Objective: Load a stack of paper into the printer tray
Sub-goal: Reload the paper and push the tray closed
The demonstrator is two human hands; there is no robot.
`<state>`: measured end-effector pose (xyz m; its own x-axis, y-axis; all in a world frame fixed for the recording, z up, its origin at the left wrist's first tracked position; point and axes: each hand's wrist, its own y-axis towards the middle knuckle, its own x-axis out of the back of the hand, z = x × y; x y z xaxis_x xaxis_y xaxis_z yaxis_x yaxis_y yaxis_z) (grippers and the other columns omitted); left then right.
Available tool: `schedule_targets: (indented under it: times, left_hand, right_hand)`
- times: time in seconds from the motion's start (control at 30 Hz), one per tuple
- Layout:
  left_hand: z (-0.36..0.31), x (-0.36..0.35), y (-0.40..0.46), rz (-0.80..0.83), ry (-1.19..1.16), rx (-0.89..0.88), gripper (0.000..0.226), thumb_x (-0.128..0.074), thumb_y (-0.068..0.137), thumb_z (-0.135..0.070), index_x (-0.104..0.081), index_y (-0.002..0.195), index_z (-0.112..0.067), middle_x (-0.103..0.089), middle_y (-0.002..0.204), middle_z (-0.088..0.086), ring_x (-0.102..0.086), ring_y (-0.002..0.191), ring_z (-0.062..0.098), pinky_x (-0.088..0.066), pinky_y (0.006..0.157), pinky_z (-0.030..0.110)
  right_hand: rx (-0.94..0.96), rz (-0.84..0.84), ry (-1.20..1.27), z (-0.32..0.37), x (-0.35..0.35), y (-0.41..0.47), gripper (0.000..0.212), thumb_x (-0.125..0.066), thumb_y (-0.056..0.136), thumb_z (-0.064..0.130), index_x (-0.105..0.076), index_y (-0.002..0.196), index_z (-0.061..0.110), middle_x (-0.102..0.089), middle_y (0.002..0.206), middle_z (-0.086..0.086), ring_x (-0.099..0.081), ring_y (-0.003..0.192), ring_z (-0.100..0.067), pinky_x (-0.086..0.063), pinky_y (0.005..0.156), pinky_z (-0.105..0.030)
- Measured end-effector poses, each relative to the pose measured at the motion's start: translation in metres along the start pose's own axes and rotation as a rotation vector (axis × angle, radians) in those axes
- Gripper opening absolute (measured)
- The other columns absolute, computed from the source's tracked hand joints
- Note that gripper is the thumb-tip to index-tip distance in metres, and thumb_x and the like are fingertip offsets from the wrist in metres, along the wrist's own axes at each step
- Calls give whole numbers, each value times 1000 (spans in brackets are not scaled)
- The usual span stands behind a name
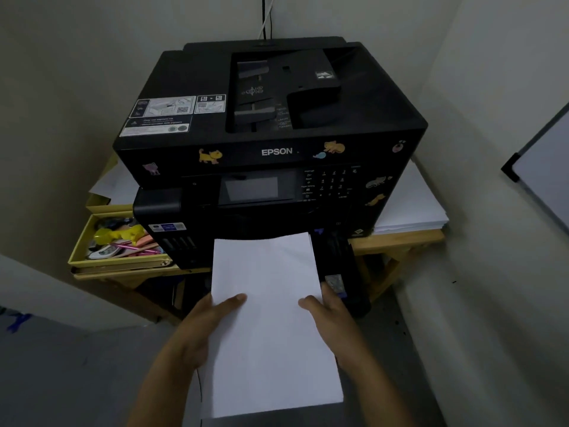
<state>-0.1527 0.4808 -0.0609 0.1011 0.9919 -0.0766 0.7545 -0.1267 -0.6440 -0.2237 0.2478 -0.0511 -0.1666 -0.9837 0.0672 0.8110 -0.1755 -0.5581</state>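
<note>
Holding paper stack (268,318) | left hand (203,322) grip clamped on left edge | right hand (331,315) grip clamped on right edge

Small office corner: printer (271,143), stationery tray (80,241), whiteboard (545,167).

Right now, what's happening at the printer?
A person is feeding a stack of white paper into the front of a black Epson printer that sits on a wooden table. The left hand and right hand hold the stack by its two long edges, thumbs on top. The far end of the stack is at the printer's front opening, and most of the stack is outside the printer. A yellow tray of stationery and more loose paper lie beside the printer.
</note>
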Motion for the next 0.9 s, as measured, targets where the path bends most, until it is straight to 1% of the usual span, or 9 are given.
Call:
schedule_targets:
  times: [0.03,0.13,0.2,0.27,0.33,0.4,0.53,0.77,0.9]
  left_hand:
    - [3,-2,3,-12,-12,30,38,-80,89,-20,-70,126,-13,-80,111,18,-76,102,43,-57,96,63]
    - [9,-6,12,-28,-34,102,42,-84,86,-21,-71,125,-12,-79,111,19,-75,103,44,-56,96,65]
    - [10,-9,18,-32,-31,136,46,-86,84,-22,-71,126,-12,-79,112,20,-74,105,45,-56,94,67]
    - [8,-12,22,-20,-12,166,53,-90,80,-25,-71,127,-13,-79,113,20,-74,105,45,-57,93,67]
    - [5,-15,28,-7,14,181,60,-93,75,-30,-71,128,-13,-79,113,19,-75,104,44,-58,92,66]
    - [2,-18,34,-19,19,187,62,-92,75,-37,-71,128,-13,-79,114,18,-74,105,43,-59,92,63]
    - [-4,-21,45,-98,-51,222,56,-82,85,-48,-70,126,-12,-75,119,19,-71,107,42,-59,95,56]
    - [-4,-28,55,-103,-69,181,32,-55,107,-26,-65,129,-6,-73,114,19,-70,93,35,-57,74,41]
    - [-2,-31,60,-121,-30,159,30,-51,108,-25,-63,129,-7,-71,115,21,-68,94,37,-57,76,42]
  right_hand:
    - [-18,0,-29,1,4,1,49,-66,93,46,-60,141,41,-72,129,16,-68,119,-16,-54,111,-53]
    - [-49,-9,-56,-1,14,7,20,-61,103,33,-72,120,30,-78,114,4,-74,110,-24,-56,108,-53]
    - [-51,-22,-92,-2,19,10,17,-59,105,29,-73,112,23,-78,111,-6,-73,109,-31,-57,104,-50]
    - [-47,-28,-124,-2,23,11,19,-55,107,25,-73,106,31,-77,106,2,-74,103,-25,-59,92,-40]
    - [-34,-20,-145,0,26,14,24,-53,109,23,-72,114,35,-77,110,11,-73,103,-17,-58,91,-36]
    - [-39,-26,-161,1,28,20,25,-53,109,23,-73,122,32,-77,113,11,-73,105,-16,-60,95,-38]
    - [-80,-37,-154,5,32,31,24,-54,108,22,-75,114,33,-79,111,7,-75,103,-19,-61,98,-41]
    - [-131,-87,-84,6,42,41,20,-58,105,24,-77,110,26,-80,108,1,-76,101,-26,-62,96,-47]
    - [-144,-77,-51,8,47,50,20,-61,104,21,-80,106,24,-83,103,-1,-79,97,-27,-63,96,-50]
